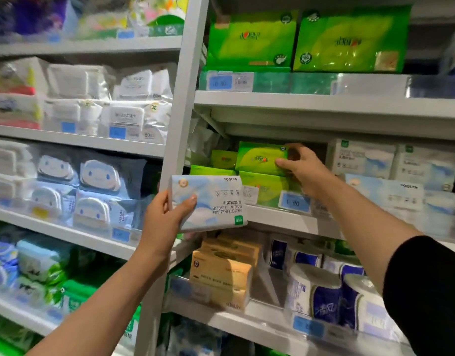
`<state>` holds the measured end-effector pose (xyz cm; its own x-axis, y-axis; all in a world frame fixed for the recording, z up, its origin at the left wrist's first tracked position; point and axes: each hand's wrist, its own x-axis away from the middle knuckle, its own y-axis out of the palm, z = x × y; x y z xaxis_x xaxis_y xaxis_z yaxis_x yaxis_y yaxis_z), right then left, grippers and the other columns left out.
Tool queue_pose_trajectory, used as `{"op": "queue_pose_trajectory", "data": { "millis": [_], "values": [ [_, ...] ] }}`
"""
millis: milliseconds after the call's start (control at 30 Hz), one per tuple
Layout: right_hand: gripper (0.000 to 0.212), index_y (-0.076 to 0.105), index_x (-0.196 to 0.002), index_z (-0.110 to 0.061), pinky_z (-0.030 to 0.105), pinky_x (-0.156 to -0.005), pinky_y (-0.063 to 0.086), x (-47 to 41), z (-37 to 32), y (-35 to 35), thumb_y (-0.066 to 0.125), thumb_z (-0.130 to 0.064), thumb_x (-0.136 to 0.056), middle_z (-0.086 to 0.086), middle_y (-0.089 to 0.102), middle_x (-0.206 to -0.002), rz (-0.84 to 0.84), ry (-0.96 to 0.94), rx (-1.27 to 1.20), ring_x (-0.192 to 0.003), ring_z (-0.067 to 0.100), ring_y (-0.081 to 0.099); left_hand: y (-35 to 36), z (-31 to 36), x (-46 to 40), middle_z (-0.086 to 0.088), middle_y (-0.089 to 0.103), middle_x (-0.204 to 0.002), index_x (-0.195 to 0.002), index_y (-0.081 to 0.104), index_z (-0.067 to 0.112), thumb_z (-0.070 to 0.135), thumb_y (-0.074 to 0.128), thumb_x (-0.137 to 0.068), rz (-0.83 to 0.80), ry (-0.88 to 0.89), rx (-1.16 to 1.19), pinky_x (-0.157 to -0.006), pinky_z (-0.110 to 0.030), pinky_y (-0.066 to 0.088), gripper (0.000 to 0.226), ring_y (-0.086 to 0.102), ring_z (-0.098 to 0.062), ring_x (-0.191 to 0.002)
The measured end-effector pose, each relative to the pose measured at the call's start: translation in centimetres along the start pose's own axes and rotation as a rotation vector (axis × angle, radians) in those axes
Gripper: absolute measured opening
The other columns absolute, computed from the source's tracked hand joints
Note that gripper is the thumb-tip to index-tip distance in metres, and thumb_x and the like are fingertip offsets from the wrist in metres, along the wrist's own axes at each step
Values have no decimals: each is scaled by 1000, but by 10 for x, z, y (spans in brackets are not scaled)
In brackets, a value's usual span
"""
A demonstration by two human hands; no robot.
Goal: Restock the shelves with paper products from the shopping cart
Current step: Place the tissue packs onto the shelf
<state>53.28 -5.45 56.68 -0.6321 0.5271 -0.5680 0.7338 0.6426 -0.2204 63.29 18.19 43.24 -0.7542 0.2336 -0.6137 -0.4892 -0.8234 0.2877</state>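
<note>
My left hand (pixel 167 217) grips a pale blue pack of facial tissue (pixel 211 201) by its left end, holding it upside down in front of the shelf upright. My right hand (pixel 302 168) reaches into the middle shelf and pinches the right end of a small green tissue pack (pixel 259 158). That pack sits on top of more green packs (pixel 262 187). To the right on the same shelf (pixel 280 217) stand blue-and-white tissue packs (pixel 383 191) like the one I hold. No shopping cart is in view.
A grey upright post (pixel 181 98) splits the shelving into two bays. Large green tissue packs (pixel 298 39) fill the shelf above. Beige tissue packs (pixel 221 276) and toilet rolls (pixel 324 291) stand below. White and blue wipe packs (pixel 100 186) crowd the left bay.
</note>
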Motion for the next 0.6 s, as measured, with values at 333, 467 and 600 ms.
{"op": "queue_pose_trajectory", "data": {
  "millis": [333, 467, 600],
  "values": [
    [49, 54, -130, -11, 33, -93, 49, 30, -2, 6, 72, -26, -87, 3, 60, -118, 305, -377, 327, -106, 16, 57, 8, 6, 5, -10, 73, -100, -114, 60, 2, 19, 63, -89, -74, -55, 33, -57, -26, 56, 30, 71, -14, -78],
    [26, 66, -107, -11, 26, -78, 53, 58, 0, 8, 72, -26, -86, 3, 67, -99, 204, -489, 345, -90, 12, 62, 21, 11, 10, -9, 71, -95, -115, 58, -1, 14, 60, -90, -157, -83, 116, -52, -20, 53, 29, 70, -10, -72],
    [31, 64, -114, -16, 24, -82, 55, 80, 7, 3, 66, -33, -88, 0, 69, -101, 24, -379, 252, -96, 9, 65, 37, 8, 14, -11, 72, -96, -109, 60, 6, 27, 64, -80, -231, -144, 171, -47, -19, 49, 36, 71, -13, -72]
  ]
}}
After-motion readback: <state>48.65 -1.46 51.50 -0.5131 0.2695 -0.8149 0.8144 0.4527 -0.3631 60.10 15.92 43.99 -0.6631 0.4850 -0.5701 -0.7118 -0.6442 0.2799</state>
